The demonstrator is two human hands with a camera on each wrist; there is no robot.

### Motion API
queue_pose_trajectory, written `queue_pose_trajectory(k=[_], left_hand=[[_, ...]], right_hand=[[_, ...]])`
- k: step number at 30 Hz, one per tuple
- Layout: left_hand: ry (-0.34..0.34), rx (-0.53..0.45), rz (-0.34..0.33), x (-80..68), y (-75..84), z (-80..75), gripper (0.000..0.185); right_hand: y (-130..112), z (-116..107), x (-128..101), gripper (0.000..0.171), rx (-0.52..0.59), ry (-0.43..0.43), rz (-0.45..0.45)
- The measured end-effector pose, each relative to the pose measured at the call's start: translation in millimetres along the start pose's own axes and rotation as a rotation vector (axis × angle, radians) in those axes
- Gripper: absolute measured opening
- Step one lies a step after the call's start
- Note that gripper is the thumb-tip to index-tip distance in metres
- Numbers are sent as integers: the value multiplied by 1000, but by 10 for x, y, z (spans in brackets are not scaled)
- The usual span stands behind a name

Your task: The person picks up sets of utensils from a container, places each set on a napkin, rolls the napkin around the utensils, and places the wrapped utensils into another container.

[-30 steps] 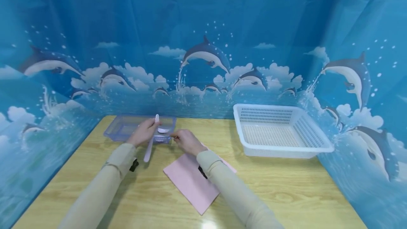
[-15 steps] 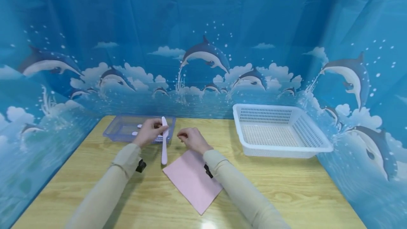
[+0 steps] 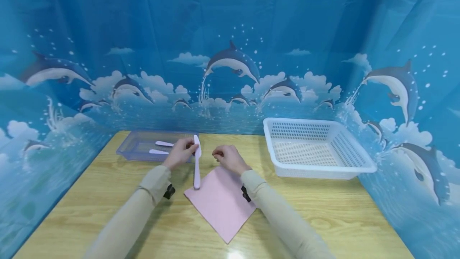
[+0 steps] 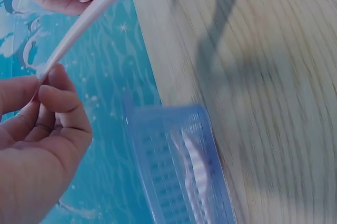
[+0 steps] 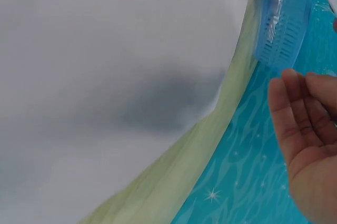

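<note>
The left hand (image 3: 182, 152) is pinching one end of a white plastic knife (image 3: 196, 162) between thumb and curled fingers (image 4: 58, 98), so the grip is clamped on that utensil. The knife is hanging almost upright from the pinch, its lower tip reaching down to the near left corner of a pink cloth (image 3: 220, 201); whether the tip is touching the cloth cannot be told. In the left wrist view the same utensil (image 4: 89, 21) is running away from the fingertips as a long pale strip.

Just to the right of the grip, the right hand (image 3: 228, 158) is hovering above the far edge of the pink cloth with its fingers loosely curled and nothing between them; the right wrist view is showing a relaxed, empty palm (image 5: 308, 145).

Immediately behind and to the left of the pinching hand, a shallow blue slotted tray (image 3: 136, 151) is sitting on the wooden table (image 3: 316, 215), with two more white utensils (image 3: 163, 144) lying inside it. The cloth is lying flat below both hands, turned diamond-wise toward the person.

Well off to the right of the grip, a white perforated basket (image 3: 353, 153) is standing at the table's far right side. A blue curtain printed with dolphins (image 3: 233, 61) is hanging behind and around everything.
</note>
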State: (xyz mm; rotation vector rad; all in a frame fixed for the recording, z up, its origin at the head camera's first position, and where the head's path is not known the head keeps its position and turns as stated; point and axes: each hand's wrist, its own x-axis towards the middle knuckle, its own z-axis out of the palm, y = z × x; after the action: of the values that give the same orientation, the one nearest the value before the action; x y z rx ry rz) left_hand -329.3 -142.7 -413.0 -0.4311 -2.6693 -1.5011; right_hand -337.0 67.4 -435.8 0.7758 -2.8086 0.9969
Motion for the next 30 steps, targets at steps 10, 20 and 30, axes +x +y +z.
queue_pose_trajectory(k=[10, 20, 30], left_hand=[[-80, -53, 10, 56, 152, 267, 16], [-101, -178, -61, 137, 104, 482, 15], [-88, -240, -119, 196, 96, 687, 19]], right_hand=[[180, -157, -203, 14, -107, -79, -82], [243, -277, -514, 16, -142, -162, -104], [339, -352, -855, 18, -259, -251, -108]])
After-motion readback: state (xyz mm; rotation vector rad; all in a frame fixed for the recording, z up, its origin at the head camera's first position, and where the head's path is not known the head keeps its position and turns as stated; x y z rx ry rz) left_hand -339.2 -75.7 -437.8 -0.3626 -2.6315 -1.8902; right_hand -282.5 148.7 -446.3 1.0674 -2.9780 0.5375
